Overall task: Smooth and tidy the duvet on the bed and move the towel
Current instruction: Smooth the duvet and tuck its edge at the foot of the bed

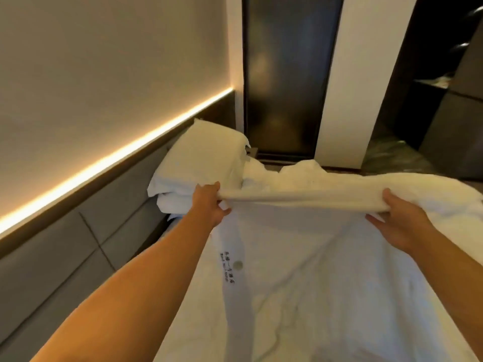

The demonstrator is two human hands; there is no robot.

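Observation:
A white duvet [300, 270] covers the bed in the lower middle and right of the head view, wrinkled, with black printed marks and a small round button near its left side. Its top edge is folded into a thick roll [300, 198] stretched between both hands. My left hand [211, 202] grips the roll's left end, and my right hand [400, 218] grips its right end. Rumpled white fabric [282, 176] lies beyond the roll; whether it is the towel or more duvet I cannot tell.
Stacked white pillows [198, 158] lean on the grey padded headboard [78, 244] at left, under a lit strip [112, 158] in the wall. A dark glass door [290, 74] and white pillar [366, 74] stand beyond the bed. Dark furniture [449, 113] fills the far right.

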